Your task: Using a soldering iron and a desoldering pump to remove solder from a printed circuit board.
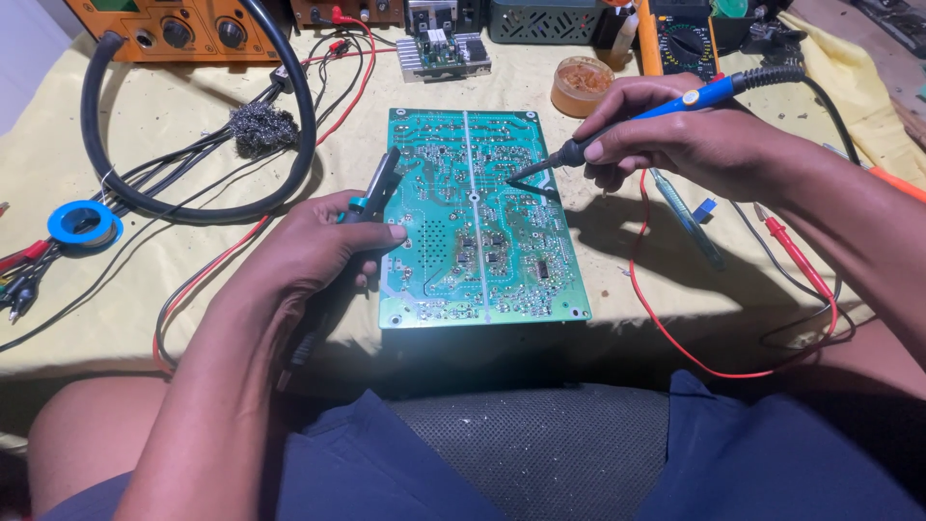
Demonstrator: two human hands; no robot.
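A green circuit board (502, 260) lies solder side up on the yellow cloth in front of me. My right hand (675, 135) grips a blue-handled soldering iron (627, 121), its dark tip resting on the board's upper right area. My left hand (318, 251) holds a black desoldering pump (378, 188) with a teal band, its nozzle pointing at the board's upper left edge. The hand rests beside the board's left side.
A round tin of brown flux (581, 85) stands behind the board. Steel wool (262, 125), a thick black cable loop (193, 207), a blue solder reel (84, 223), red and black leads, an orange bench unit (174, 29) and a multimeter (685, 39) surround it.
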